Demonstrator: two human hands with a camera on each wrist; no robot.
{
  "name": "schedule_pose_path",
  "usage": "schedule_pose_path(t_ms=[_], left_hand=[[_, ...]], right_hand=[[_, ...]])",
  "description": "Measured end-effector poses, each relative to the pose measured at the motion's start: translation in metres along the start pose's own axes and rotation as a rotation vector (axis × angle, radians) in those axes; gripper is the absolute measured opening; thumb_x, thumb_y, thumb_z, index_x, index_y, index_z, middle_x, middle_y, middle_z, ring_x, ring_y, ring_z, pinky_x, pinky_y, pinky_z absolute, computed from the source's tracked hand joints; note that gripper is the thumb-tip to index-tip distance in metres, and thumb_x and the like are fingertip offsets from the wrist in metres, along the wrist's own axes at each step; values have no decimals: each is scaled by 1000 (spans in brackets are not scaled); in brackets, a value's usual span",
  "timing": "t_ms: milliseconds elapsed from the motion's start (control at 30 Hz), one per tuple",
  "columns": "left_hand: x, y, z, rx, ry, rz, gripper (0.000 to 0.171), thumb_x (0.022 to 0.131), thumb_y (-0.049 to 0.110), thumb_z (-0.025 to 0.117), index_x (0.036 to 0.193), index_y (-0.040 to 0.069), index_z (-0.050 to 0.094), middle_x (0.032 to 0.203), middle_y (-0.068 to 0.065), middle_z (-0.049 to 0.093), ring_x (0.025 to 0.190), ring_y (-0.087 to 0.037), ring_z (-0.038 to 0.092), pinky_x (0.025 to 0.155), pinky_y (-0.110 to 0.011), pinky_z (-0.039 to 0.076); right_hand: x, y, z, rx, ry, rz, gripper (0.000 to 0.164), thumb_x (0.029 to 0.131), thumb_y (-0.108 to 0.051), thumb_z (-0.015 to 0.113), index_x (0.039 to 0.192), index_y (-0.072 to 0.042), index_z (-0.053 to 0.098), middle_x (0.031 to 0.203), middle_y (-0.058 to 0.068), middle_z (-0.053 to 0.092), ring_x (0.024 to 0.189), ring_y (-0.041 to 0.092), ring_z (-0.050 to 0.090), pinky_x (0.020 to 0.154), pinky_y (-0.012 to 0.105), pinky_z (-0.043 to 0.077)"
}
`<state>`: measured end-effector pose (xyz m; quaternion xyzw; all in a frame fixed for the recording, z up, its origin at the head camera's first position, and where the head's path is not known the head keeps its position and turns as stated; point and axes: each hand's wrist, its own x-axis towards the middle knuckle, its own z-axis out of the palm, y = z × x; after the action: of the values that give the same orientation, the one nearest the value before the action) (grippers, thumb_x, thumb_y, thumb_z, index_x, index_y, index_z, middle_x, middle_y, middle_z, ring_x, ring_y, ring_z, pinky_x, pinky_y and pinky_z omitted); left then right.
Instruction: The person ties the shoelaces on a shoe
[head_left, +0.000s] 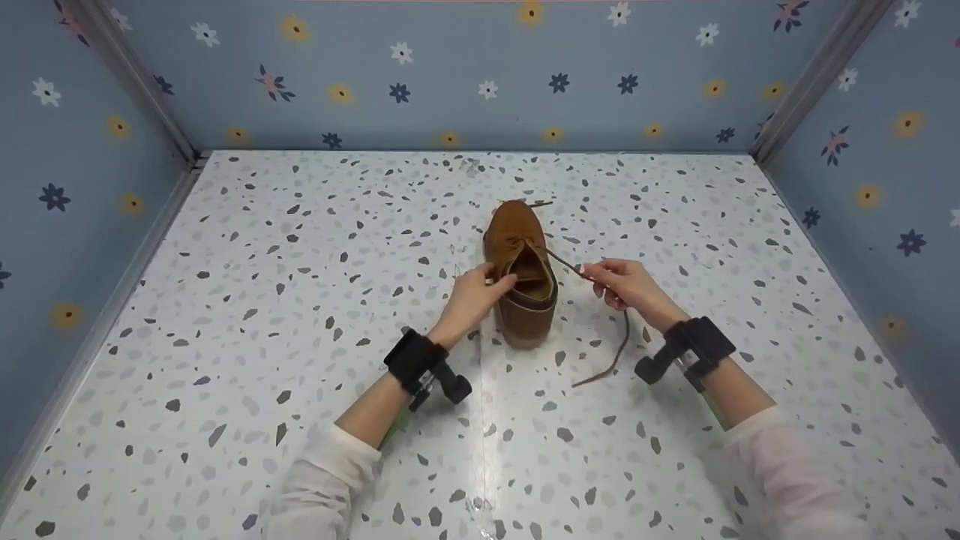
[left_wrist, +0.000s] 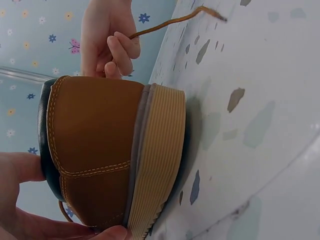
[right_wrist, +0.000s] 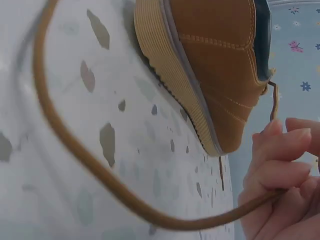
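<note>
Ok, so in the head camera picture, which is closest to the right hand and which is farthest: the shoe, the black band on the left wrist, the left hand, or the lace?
1. Lace: held in the right hand.
2. Shoe: just left of that hand.
3. Left hand: at the shoe's left side.
4. Black band: farthest left, on the left wrist.

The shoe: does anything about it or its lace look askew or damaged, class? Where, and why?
The lace looks untidy: no bow shows, one end trails loose from the right hand, and another pokes out beside the toe. The shoe stands upright, with no visible damage.
</note>
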<state>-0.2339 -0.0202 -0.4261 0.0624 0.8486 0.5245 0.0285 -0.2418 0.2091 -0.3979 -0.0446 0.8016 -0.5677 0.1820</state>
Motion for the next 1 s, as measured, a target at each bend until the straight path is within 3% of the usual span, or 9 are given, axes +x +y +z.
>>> schedule_pose_path(t_ms=[233, 400, 667, 867, 1000], left_hand=[[1, 0, 1, 13, -20, 10, 50, 68, 39, 44, 103, 3, 39, 95, -7, 44, 80, -12, 43, 62, -22, 35], [2, 0, 3, 20, -24, 3, 55, 67, 42, 43, 105, 2, 38, 98, -8, 43, 84, -13, 41, 64, -22, 34], [3, -2, 4, 71, -15, 32, 61, 68, 44, 41, 110, 1, 30, 109, -9, 31, 97, -16, 28, 77, -25, 21], [6, -3, 5, 77, -19, 101, 61, 70, 45, 35, 112, 1, 26, 115, -10, 22, 102, -15, 20, 81, -25, 14], [11, -7, 2, 74, 71, 121, 48, 75, 36, 34, 106, 0, 35, 106, -11, 34, 96, -16, 29, 78, -25, 20]], right_hand=[[28, 5, -23, -238, 109, -64, 39, 72, -38, 38, 81, -3, 52, 59, 13, 47, 34, 14, 33, 30, 23, 25], [45, 4, -27, -418, 168, -122, 39, 72, -40, 35, 74, -6, 53, 56, 11, 50, 38, 20, 41, 31, 27, 31], [52, 0, -15, -473, 74, -127, 40, 72, -38, 37, 82, -1, 51, 72, 10, 52, 66, 20, 47, 55, 30, 36], [44, -6, -3, -522, 185, -217, 36, 71, -39, 38, 88, -9, 48, 82, 1, 48, 75, 12, 42, 63, 28, 32], [34, -12, 15, -465, 229, -297, 29, 72, -34, 41, 89, -11, 47, 83, -2, 46, 78, 9, 40, 65, 24, 33]])
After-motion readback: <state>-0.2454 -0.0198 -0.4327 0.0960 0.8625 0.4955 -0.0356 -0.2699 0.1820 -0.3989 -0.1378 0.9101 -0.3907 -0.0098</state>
